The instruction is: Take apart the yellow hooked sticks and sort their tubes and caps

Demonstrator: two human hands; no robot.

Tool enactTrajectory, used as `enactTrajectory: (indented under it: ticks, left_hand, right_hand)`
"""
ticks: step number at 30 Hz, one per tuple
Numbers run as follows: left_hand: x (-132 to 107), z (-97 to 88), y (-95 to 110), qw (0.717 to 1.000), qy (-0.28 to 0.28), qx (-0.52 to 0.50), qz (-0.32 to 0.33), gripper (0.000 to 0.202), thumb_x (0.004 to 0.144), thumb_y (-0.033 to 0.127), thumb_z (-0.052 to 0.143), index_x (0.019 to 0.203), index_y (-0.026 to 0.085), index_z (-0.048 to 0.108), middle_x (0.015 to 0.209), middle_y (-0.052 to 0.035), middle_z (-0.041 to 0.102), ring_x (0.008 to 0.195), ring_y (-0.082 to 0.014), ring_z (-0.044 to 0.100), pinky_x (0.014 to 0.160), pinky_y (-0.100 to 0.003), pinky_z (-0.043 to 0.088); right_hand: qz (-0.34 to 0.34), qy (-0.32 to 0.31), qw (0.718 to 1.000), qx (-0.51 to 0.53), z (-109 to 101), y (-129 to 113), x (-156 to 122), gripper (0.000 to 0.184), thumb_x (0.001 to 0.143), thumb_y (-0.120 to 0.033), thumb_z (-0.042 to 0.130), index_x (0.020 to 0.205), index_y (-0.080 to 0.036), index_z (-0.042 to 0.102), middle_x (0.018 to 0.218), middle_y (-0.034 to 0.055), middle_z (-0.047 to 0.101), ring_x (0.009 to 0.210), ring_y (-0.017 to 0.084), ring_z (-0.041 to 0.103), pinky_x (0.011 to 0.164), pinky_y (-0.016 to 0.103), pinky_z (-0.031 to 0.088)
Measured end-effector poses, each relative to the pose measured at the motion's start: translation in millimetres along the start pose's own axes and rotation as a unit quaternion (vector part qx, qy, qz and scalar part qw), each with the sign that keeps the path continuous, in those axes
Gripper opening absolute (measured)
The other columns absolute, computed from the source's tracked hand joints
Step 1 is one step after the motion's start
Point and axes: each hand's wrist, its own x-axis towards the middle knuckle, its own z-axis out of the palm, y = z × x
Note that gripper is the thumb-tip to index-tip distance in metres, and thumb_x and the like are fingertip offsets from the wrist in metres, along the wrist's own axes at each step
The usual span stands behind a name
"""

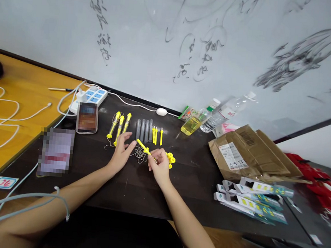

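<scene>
My right hand is closed in a pinch on a thin yellow plunger rod that slants up to the left. My left hand hovers with fingers spread just left of the rod, above a tangle of thin metal wire pieces. Small yellow caps lie by my right hand. Behind the hands lie three assembled yellow syringe-like tools, several clear tubes and three loose yellow rods in a row.
A phone, a power strip with white cables, and a blurred card sit left. Bottles, a brown cardboard package and stacked printed boxes lie right. A whiteboard wall stands behind.
</scene>
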Motion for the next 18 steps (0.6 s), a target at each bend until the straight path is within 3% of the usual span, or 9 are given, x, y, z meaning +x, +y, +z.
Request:
enactTrajectory:
  ticks: [3,6,12,15,18]
  left_hand:
    - [-1,1.2,3,0.996,-0.077,-0.032,-0.037,0.029,0.084,0.044,0.054,0.095,0.017,0.054,0.095,-0.005,0.058,0.09,-0.017,0.058,0.079,-0.032,0.049]
    - [-3,3.9,8,0.978,-0.173,-0.096,-0.059,0.029,0.084,0.045,0.055,0.09,0.017,0.053,0.082,-0.0015,0.059,0.076,-0.0138,0.058,0.07,-0.027,0.049]
    - [-3,1.5,18,0.979,-0.168,-0.115,-0.033,0.026,0.088,0.042,0.049,0.088,0.016,0.055,0.072,0.0014,0.054,0.068,-0.0105,0.053,0.067,-0.023,0.045]
    - [-3,-0.6,22,0.971,-0.202,-0.117,-0.051,0.029,0.091,0.043,0.044,0.086,0.016,0.053,0.062,0.0047,0.045,0.053,-0.007,0.046,0.055,-0.02,0.042]
    - [-6,-0.3,21,0.959,-0.247,-0.111,-0.079,0.032,0.09,0.047,0.043,0.085,0.016,0.051,0.059,0.0068,0.038,0.042,-0.004,0.036,0.039,-0.017,0.029]
  right_hand:
    - [-0.063,0.042,0.993,-0.086,0,0,-3,0.019,0.08,-0.026,0.06,0.073,-0.021,0.043,0.076,-0.0006,0.051,0.063,0.011,0.052,0.052,0.023,0.043]
    - [-0.114,0.027,0.978,-0.172,2,0,-6,0.016,0.081,-0.022,0.056,0.072,-0.022,0.043,0.074,0.0001,0.051,0.068,0.013,0.051,0.06,0.026,0.042]
    - [-0.147,-0.111,0.933,-0.311,4,-1,-14,0.006,0.082,-0.026,0.056,0.085,-0.022,0.053,0.077,0.0007,0.056,0.063,0.013,0.05,0.058,0.025,0.039]
    - [-0.139,-0.088,0.939,-0.303,0,-2,-13,0.006,0.086,-0.025,0.051,0.088,-0.021,0.054,0.075,0.0006,0.055,0.062,0.012,0.049,0.058,0.025,0.039]
    - [-0.138,-0.033,0.946,-0.29,-6,-3,-8,0.012,0.087,-0.025,0.05,0.098,-0.021,0.054,0.072,-0.0011,0.049,0.062,0.013,0.047,0.061,0.026,0.039]
